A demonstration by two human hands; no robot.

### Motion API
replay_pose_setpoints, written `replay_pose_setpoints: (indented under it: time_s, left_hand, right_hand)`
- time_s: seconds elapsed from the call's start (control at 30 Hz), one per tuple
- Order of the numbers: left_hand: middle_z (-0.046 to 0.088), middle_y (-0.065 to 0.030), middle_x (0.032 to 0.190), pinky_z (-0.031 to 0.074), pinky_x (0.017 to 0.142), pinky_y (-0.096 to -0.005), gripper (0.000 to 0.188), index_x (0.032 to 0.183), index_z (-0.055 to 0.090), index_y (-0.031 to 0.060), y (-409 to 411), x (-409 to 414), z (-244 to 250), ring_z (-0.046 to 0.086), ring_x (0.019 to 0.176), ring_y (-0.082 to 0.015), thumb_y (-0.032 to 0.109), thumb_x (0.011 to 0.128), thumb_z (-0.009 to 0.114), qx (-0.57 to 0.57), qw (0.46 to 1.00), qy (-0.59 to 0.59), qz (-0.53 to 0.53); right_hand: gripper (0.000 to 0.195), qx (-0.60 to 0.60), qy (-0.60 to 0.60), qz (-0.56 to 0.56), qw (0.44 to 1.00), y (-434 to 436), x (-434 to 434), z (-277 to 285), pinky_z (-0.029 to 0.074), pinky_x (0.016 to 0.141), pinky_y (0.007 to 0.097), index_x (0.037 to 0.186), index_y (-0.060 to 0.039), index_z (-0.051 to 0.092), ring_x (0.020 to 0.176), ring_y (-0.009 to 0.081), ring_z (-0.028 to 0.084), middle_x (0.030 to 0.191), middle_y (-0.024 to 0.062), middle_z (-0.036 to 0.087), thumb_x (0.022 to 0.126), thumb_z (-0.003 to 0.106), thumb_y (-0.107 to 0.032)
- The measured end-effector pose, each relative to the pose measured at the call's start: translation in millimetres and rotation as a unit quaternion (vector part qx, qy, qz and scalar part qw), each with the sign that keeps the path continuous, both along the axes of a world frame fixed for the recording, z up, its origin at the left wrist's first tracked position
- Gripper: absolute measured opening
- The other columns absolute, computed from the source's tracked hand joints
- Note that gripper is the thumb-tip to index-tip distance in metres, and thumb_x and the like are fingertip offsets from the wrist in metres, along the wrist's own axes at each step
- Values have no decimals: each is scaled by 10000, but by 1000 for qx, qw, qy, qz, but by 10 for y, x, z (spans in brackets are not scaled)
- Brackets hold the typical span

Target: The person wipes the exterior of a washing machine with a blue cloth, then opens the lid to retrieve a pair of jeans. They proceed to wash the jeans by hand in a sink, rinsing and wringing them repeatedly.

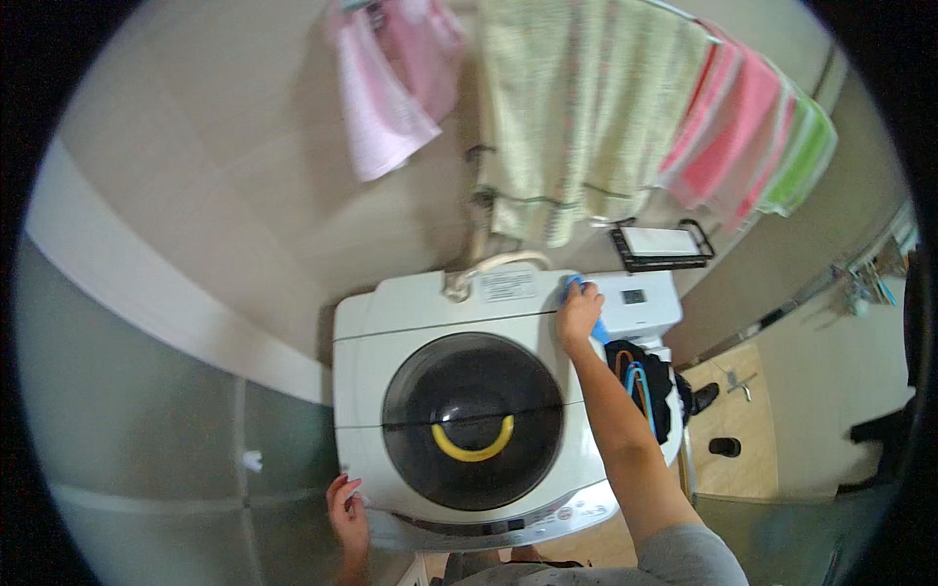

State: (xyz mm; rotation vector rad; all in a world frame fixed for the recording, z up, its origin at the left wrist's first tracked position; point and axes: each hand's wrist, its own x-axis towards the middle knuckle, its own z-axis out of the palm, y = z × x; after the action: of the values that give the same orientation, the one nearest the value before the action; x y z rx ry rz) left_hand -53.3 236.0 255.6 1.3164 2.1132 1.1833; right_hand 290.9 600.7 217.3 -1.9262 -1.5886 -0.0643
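A white top-loading washing machine (359, 395) stands before me, its round dark lid (476, 366) closed and fitted with a yellow curved handle (473, 453). My right hand (580, 311) reaches to the machine's back right corner and holds a blue cloth (601, 331), mostly hidden behind the fingers. At the front left corner of the machine is my left hand (347, 505), its fingers curled apart; a small whitish spot shows by them, too unclear to name. A pale hose (506, 260) curves into the back of the machine.
Right of the machine are a white toilet tank (630, 302), dark clothes (663, 381) and blue and orange hangers (637, 377). Above hang a pale green towel (542, 110), a pink towel (740, 124) and a black wire rack (663, 260). A glass partition (168, 439) stands left.
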Motion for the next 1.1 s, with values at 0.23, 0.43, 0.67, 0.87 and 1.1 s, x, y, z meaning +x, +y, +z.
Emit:
replay_pose_setpoints:
  time_s: [0.23, 0.43, 0.67, 0.87, 1.1]
  left_hand:
    - [470, -129, 1177, 407, 879, -332, 202, 1010, 590, 59, -584, -241, -171, 465, 1089, -248, 9, 831, 512, -56, 995, -20, 85]
    - [481, -124, 1180, 411, 878, -331, 216, 1035, 578, 72, -597, -302, -130, 480, 1079, -233, 22, 841, 498, -42, 995, -28, 89]
    - [526, -120, 1130, 404, 881, -330, 239, 1045, 566, 44, -393, -562, -311, 493, 1068, -228, -15, 838, 464, 25, 997, -18, 78]
    - [537, -110, 1112, 407, 864, -332, 256, 1049, 566, 51, 720, -5, -47, 504, 1053, -233, -9, 811, 492, 34, 994, -55, -88]
    - [508, -109, 1037, 368, 841, -393, 342, 1045, 519, 50, 1306, 1068, -39, 470, 987, -268, 168, 747, 638, -3, 883, 174, -436]
  right_hand:
    - [328, 38, -23, 376, 926, -786, -2109, 1, 416, 785, 431, 1019, -49, 606, 939, 347, 469, 1068, 164, 499, 707, 512, -12]
    - [233, -8, -76, 367, 927, -340, -2860, 4, 418, 730, 436, 956, -125, 612, 961, 328, 453, 1070, 103, 503, 739, 527, -129]
    - [228, -339, -31, 668, 662, -2557, -2756, 101, 402, 782, 435, 937, -26, 568, 894, 312, 487, 965, 167, 515, 777, 511, -178]
    - [274, -158, -28, 770, 617, -3111, -891, -9, 360, 900, 412, 1002, -130, 612, 1077, 278, 432, 1151, 71, 483, 731, 573, -122]
    - [415, -204, -145, 410, 877, -3738, 1159, -61, 409, 765, 400, 1097, -108, 544, 933, 309, 448, 1187, 137, 438, 695, 542, -4]
